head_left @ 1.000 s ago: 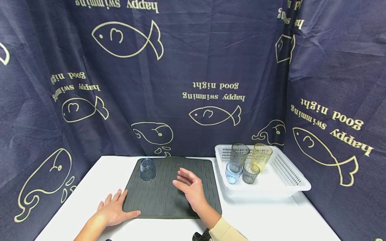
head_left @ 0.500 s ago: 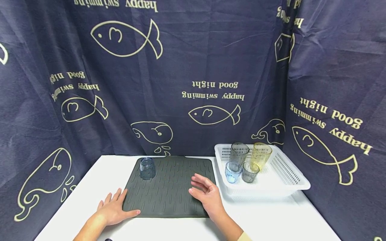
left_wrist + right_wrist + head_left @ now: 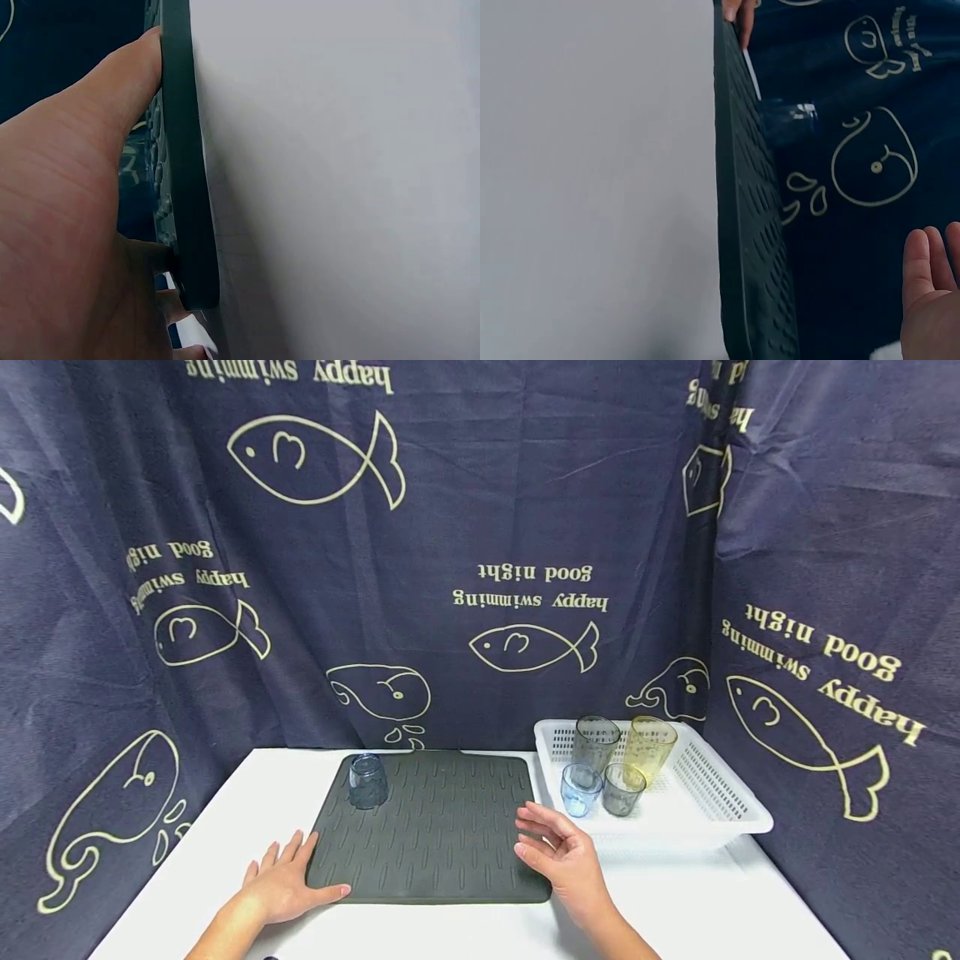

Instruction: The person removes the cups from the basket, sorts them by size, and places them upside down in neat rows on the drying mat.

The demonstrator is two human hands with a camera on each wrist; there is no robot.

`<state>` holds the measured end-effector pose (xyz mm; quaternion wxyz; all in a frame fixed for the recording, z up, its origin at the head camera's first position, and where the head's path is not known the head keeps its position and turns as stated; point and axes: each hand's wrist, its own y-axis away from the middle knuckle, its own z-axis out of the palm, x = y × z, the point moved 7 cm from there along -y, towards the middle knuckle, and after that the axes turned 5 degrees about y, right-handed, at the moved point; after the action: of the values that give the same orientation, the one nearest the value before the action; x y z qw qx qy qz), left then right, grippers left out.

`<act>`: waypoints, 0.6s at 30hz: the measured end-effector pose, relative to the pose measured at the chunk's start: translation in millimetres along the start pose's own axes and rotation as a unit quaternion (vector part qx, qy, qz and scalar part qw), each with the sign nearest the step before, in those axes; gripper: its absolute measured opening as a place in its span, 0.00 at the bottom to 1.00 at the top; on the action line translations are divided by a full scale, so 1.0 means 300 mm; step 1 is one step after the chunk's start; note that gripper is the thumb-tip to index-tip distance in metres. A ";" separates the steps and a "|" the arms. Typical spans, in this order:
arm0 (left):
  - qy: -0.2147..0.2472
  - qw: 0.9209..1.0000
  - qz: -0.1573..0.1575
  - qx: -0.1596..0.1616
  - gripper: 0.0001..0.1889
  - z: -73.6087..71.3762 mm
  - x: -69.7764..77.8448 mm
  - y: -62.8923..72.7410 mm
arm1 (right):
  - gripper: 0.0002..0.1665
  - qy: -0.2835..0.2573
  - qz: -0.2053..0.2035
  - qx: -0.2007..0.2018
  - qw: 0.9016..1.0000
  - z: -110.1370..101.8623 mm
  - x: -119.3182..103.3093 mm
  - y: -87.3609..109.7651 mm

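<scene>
My left hand (image 3: 279,885) rests with spread fingers at the near left corner of a dark ribbed drying mat (image 3: 427,835), its thumb along the front edge. My right hand (image 3: 564,858) hovers over the mat's right edge, fingers loosely bent and holding nothing. A dark blue glass (image 3: 367,782) stands on the mat's far left part. Right of the mat is a white basket (image 3: 705,837). Inside it are a tall grey glass (image 3: 596,743), a tall yellow glass (image 3: 649,750), a short light blue glass (image 3: 581,792) and a short grey glass (image 3: 623,791).
Mat and basket share a white table (image 3: 457,931). A dark blue curtain (image 3: 450,527) with fish drawings hangs behind and along both sides. In the left wrist view, the mat's thick edge (image 3: 187,172) stands just above the tabletop.
My right hand has moved right, from above the mat's middle to its right edge beside the basket. My left hand and the glasses have stayed where they were.
</scene>
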<state>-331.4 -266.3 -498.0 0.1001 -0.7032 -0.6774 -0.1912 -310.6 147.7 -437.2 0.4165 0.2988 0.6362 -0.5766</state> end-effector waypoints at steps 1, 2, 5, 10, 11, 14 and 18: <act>0.001 1.000 -0.001 0.000 0.63 0.002 -0.002 -0.001 | 0.34 0.005 -0.007 -0.001 1.000 -0.012 -0.006 0.004; 0.001 1.000 0.001 0.001 0.63 0.002 -0.003 -0.002 | 0.33 0.006 -0.010 -0.001 1.000 -0.024 -0.011 0.007; 0.003 1.000 0.001 0.003 0.64 0.003 -0.004 -0.005 | 0.32 0.014 -0.030 0.008 0.999 -0.064 -0.038 0.015; -0.001 1.000 0.003 0.003 0.63 0.004 -0.004 -0.005 | 0.31 0.016 -0.075 0.019 0.997 -0.125 -0.096 0.018; -0.003 1.000 0.003 0.003 0.63 0.004 -0.004 -0.004 | 0.31 0.015 -0.083 0.020 0.996 -0.135 -0.106 0.017; -0.005 1.000 0.002 0.001 0.62 0.007 -0.004 -0.003 | 0.29 0.021 -0.097 0.026 0.995 -0.172 -0.130 0.014; -0.010 1.000 -0.001 0.001 0.62 0.007 -0.003 -0.001 | 0.29 0.041 -0.092 0.037 0.994 -0.223 -0.148 0.004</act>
<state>-331.4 -266.3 -500.2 0.0936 -0.7047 -0.6790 -0.1832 -301.0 218.0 -399.8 0.3239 0.2782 0.6556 -0.6228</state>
